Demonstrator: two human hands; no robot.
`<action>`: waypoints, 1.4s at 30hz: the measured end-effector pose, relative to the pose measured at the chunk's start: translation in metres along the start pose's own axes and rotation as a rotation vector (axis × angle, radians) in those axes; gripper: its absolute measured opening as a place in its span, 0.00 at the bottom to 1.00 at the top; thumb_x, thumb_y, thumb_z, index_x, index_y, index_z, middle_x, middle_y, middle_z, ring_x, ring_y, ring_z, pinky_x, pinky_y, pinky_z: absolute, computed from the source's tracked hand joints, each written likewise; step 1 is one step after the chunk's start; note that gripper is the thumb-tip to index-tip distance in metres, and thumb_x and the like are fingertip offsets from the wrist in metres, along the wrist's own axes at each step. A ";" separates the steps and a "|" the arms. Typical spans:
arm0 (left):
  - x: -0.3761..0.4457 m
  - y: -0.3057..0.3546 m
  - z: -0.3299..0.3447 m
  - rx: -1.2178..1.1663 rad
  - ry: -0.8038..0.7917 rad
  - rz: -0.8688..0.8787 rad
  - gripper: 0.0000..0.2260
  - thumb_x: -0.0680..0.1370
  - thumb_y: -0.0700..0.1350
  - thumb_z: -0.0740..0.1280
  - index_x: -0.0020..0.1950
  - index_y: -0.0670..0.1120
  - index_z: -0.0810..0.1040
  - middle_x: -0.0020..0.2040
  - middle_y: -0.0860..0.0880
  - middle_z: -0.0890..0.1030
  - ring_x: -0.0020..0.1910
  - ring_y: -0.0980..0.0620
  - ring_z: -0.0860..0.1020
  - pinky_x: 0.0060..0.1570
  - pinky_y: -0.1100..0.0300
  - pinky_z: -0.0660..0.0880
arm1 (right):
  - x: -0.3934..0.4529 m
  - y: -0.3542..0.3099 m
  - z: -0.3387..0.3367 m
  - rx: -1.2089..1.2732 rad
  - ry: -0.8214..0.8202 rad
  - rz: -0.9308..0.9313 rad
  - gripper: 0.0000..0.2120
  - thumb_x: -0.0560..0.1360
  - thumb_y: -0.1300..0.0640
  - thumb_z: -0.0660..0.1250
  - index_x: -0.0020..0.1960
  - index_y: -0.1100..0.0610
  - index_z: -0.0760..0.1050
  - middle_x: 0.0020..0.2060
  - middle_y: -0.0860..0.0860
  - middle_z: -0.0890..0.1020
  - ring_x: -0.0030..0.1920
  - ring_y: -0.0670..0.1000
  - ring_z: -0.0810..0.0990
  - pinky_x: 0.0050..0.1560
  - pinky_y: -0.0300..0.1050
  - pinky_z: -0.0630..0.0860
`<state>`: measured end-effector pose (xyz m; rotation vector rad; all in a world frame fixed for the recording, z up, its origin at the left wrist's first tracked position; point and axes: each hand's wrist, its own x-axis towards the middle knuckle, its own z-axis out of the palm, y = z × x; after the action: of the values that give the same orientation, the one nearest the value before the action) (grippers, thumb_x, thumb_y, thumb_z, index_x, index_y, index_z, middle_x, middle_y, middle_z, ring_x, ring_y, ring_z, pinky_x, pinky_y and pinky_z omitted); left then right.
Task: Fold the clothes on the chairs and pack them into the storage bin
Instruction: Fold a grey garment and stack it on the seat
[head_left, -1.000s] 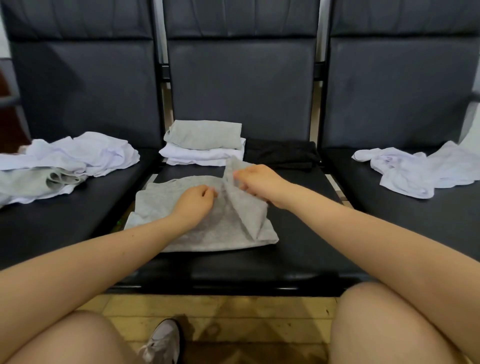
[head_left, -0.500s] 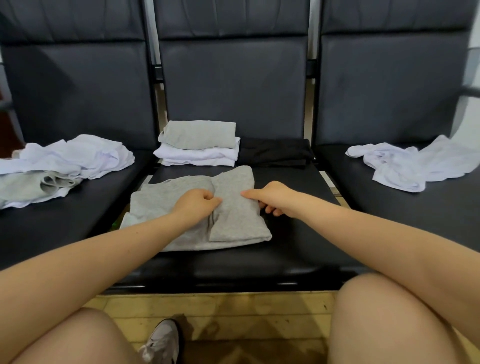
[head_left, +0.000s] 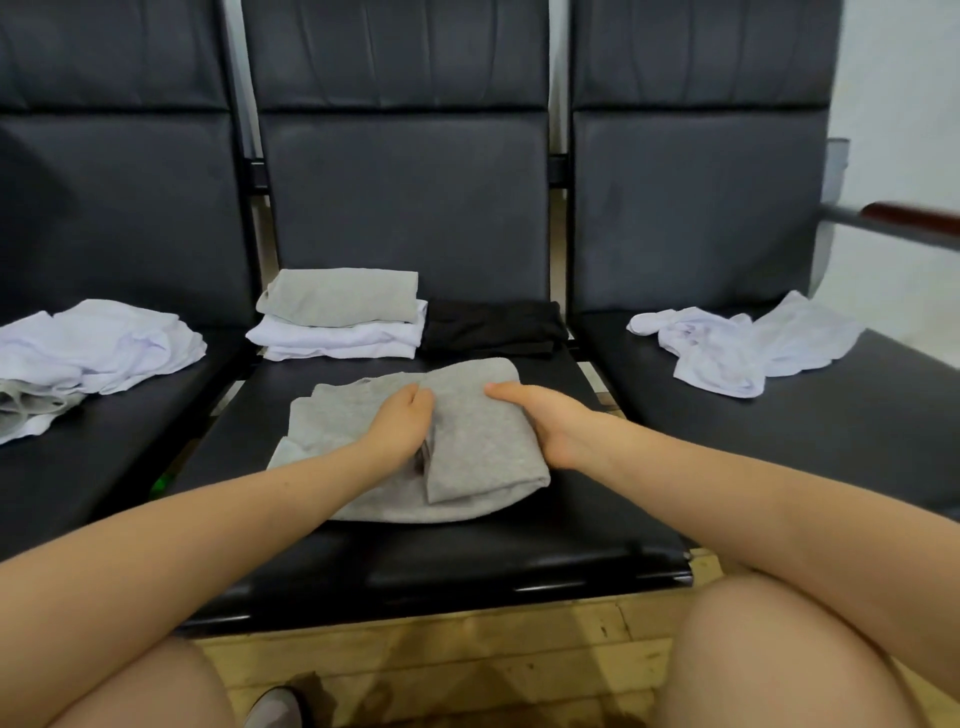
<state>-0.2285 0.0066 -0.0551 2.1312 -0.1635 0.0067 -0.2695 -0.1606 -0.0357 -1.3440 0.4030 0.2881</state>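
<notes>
While the grey shirt (head_left: 457, 441) lay half-folded mid-seat | my left hand (head_left: 400, 426) curled, pinning the 9 o'clock fold | right hand (head_left: 545, 421) flat, pressing the 3 o'clock edge | soft, limp, light: I'd grip folded edges.

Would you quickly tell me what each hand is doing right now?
Left hand: fingers curled onto the grey shirt at its folded edge, apparently gripping it.
Right hand: open, resting flat on the shirt's folded flap.
</notes>
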 end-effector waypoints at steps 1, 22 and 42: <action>0.000 0.003 0.005 -0.025 -0.005 -0.006 0.15 0.82 0.42 0.52 0.35 0.45 0.64 0.37 0.49 0.70 0.42 0.50 0.67 0.45 0.58 0.63 | -0.005 -0.002 -0.006 0.005 -0.007 0.014 0.21 0.71 0.54 0.75 0.60 0.60 0.77 0.54 0.57 0.83 0.54 0.56 0.81 0.46 0.48 0.78; -0.001 -0.043 -0.064 0.071 0.034 -0.120 0.19 0.83 0.49 0.52 0.51 0.44 0.82 0.50 0.49 0.80 0.51 0.51 0.75 0.52 0.59 0.67 | -0.022 -0.032 0.047 -0.649 0.151 -0.369 0.14 0.74 0.54 0.70 0.53 0.56 0.68 0.44 0.50 0.72 0.47 0.50 0.74 0.51 0.45 0.74; -0.001 -0.040 -0.065 0.306 0.059 -0.189 0.17 0.79 0.52 0.60 0.33 0.45 0.63 0.33 0.49 0.68 0.32 0.51 0.66 0.32 0.57 0.61 | 0.004 0.000 0.055 -0.501 0.044 -0.036 0.14 0.73 0.49 0.70 0.48 0.59 0.74 0.35 0.52 0.75 0.30 0.47 0.70 0.25 0.37 0.66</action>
<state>-0.2207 0.0826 -0.0538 2.4409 0.0792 -0.0175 -0.2596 -0.1075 -0.0276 -1.8490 0.3548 0.3443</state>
